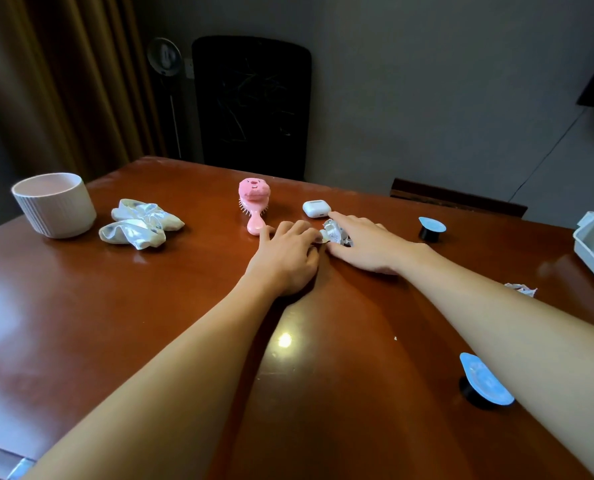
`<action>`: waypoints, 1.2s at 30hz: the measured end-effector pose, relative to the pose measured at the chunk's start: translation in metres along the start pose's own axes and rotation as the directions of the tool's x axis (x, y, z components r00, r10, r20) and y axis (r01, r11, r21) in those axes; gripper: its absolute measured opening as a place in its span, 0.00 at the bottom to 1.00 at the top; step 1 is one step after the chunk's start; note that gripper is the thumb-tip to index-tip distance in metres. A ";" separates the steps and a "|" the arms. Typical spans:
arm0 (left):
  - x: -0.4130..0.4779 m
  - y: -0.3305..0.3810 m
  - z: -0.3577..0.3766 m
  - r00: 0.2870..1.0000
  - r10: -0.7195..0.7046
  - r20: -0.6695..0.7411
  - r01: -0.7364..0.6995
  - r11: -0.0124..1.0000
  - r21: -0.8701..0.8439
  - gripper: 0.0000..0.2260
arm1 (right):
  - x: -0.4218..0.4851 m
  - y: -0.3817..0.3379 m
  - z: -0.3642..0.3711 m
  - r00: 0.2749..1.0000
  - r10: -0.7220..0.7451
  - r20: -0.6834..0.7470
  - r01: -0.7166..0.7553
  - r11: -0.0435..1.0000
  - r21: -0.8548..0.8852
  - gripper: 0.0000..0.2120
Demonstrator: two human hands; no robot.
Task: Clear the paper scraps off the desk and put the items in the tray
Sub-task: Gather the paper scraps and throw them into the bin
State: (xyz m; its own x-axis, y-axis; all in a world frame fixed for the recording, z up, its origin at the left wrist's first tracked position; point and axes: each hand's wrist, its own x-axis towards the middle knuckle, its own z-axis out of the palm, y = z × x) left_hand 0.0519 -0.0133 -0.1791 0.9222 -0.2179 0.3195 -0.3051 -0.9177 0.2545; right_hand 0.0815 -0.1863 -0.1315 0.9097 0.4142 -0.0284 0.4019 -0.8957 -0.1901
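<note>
Both my hands meet mid-desk around a crumpled white paper scrap [335,231]. My left hand [287,258] has its fingers curled, with its fingertips on the scrap's left edge. My right hand [363,242] lies flat and spread, cupping the scrap from the right, index finger stretched past it. Another paper scrap [522,289] lies at the right, near the white tray [591,251] at the desk's right edge. A pink hairbrush [255,206], a white earbud case [315,208], two blue-lidded black pods [431,229] [484,382] and white satin scrunchies [139,223] lie on the desk.
A white ribbed cup [56,204] stands at the far left of the brown desk [115,323]. A black chair [252,105] is behind the far edge, with curtains at the back left. A tiny white fleck [395,338] lies near my right forearm.
</note>
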 end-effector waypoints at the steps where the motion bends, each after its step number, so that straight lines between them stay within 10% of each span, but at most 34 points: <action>1: 0.000 0.000 0.000 1.000 -0.011 0.000 0.011 1.000 0.001 0.17 | 0.001 0.000 0.002 1.000 -0.008 -0.009 0.008 1.000 -0.004 0.30; 10: -0.007 0.003 -0.004 0.993 -0.109 -0.045 0.110 0.993 0.038 0.15 | 0.000 -0.017 0.022 0.992 -0.061 -0.112 0.070 0.995 0.078 0.18; 27: -0.067 0.005 -0.026 0.980 -0.191 -0.052 0.193 0.980 0.049 0.14 | -0.057 -0.046 0.035 0.996 -0.084 -0.044 0.091 0.979 0.181 0.24; 36: -0.100 0.012 -0.038 0.980 -0.183 -0.080 0.187 0.981 0.053 0.12 | -0.098 -0.067 0.046 0.946 -0.068 -0.318 0.114 0.985 0.130 0.15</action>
State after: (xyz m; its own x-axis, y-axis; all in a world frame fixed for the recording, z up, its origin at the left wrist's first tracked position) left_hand -0.0527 0.0102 -0.1733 0.9404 -0.0195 0.3395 -0.1140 -0.9587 0.2607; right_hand -0.0398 -0.1596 -0.1608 0.8662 0.4009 0.2985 0.4863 -0.8136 -0.3185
